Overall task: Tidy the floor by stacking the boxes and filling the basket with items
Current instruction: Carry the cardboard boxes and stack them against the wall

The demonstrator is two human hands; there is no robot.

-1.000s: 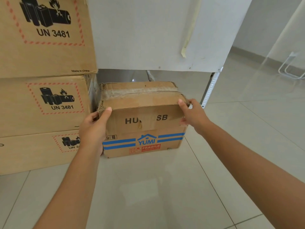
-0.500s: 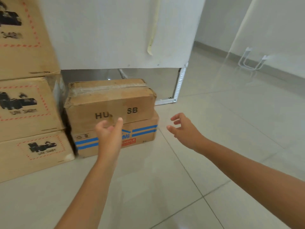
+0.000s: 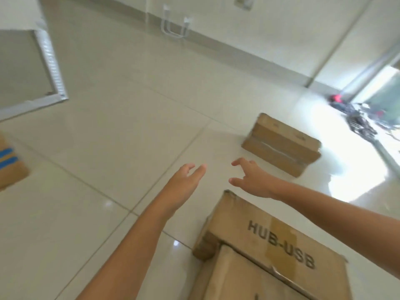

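A brown cardboard box marked HUB-USB (image 3: pixel 275 254) lies on the floor at the lower right, just below my hands. A second, smaller cardboard box (image 3: pixel 281 144) rests on the tiles farther off to the right. My left hand (image 3: pixel 184 187) and my right hand (image 3: pixel 253 178) hover above the floor between these two boxes, fingers spread, holding nothing. At the left edge, the corner of the blue-striped box (image 3: pixel 8 165) from the stack is just visible.
A white panel with a metal frame (image 3: pixel 49 61) stands at the upper left. A white wire stand (image 3: pixel 175 27) sits by the far wall. A dark tangle of items with red parts (image 3: pixel 359 118) lies near the bright glass door at the right.
My view has swung right, away from the stacked boxes. Both hands let go of the stacked box and now reach out empty over the floor, with two loose boxes in view.
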